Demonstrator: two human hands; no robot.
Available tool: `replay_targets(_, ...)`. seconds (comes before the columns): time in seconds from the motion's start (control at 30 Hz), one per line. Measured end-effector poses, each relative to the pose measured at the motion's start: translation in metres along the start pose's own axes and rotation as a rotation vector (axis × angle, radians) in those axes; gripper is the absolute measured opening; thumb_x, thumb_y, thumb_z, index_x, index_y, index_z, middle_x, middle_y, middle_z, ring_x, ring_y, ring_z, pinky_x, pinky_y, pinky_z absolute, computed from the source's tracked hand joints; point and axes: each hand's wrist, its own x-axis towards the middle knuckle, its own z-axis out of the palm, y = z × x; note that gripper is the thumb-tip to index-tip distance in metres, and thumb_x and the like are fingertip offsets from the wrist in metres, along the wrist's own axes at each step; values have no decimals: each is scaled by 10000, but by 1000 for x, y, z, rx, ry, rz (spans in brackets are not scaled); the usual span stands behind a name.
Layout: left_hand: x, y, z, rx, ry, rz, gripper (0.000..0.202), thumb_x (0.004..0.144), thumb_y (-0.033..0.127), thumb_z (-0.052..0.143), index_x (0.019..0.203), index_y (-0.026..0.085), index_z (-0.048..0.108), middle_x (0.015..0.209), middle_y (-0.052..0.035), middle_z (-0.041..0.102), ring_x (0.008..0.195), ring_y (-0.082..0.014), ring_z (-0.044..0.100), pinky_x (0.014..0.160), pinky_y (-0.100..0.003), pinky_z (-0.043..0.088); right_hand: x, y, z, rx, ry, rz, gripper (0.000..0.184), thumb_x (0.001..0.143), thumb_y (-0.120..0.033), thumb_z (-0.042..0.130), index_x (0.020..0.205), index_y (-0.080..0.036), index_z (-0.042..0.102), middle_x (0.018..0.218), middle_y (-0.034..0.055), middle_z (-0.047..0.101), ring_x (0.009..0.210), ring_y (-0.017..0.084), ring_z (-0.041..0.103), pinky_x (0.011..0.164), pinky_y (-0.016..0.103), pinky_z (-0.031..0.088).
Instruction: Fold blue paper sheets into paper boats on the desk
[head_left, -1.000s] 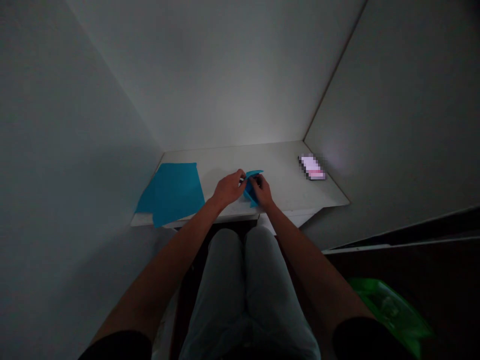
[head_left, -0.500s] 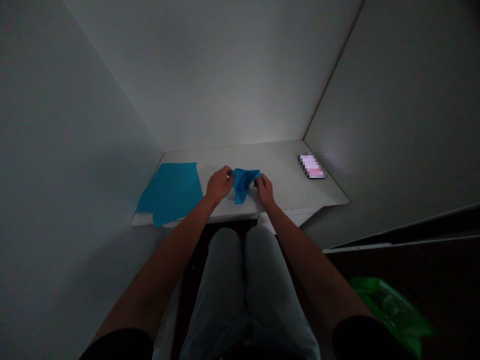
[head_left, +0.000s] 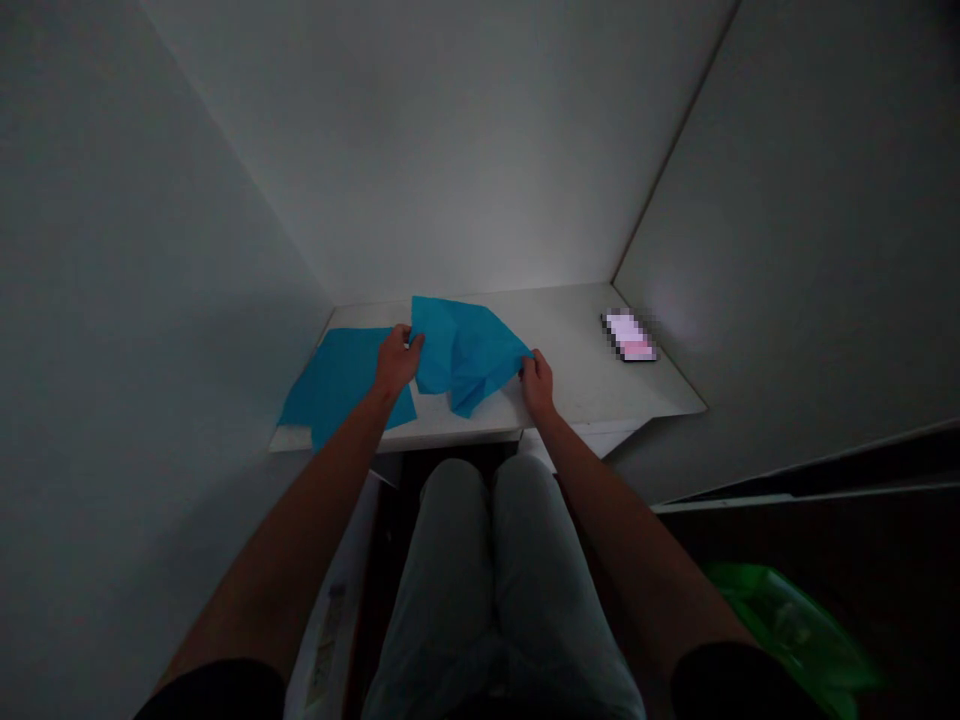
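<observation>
A thin blue cloth point(head_left: 469, 350) is stretched between my two hands above the white table, creased and partly folded at its lower middle. My left hand point(head_left: 397, 360) pinches its left edge between thumb and fingers. Its right corner is gripped by my right hand point(head_left: 537, 383), fingers closed. Beneath and beside my left hand lie flat blue cloths point(head_left: 341, 370) of the same colour, overlapping at the table's left end and hanging over its front edge. My left forearm covers part of them.
A phone point(head_left: 630, 335) with a lit, blurred screen lies at the right end of the white table point(head_left: 581, 385). Walls enclose the table at the left, back and right. A green plastic item point(head_left: 795, 630) is at the lower right, below table height.
The blue cloth, bunched small between my hands before, is now spread wider. My left hand has moved left, over the flat cloths, while my right hand stays about where it was.
</observation>
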Motion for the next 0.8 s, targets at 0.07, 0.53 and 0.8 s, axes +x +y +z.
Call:
replay_targets(0.07,7,-9,-11,25,-13,-9,135,936,338,622,991,216,612,1160,-148,765,1109,-285,708,1039,-420,530,0,0,1,7,5,-4,354,973,-553,471,754,-282,409,687,-20,475,676,200,490,668,344,416)
replay_targets(0.53,57,-27,-67,359,-11,208,221,956,421,624,1083,247,673,1199,-148,736,1178,-345,657,1079,-486,483,-1,-2,3,-136,-151,-88,394,954,-572,496,712,-268,428,693,-12,478,721,197,497,700,334,420)
replay_targets(0.8,15,13,-28,364,124,263,494,989,390,630,1439,193,574,1539,-228,546,1455,-428,460,1228,-625,296,0,3,5,-285,-239,-154,436,980,-617,520,754,-256,614,771,35,638,751,218,573,747,364,453)
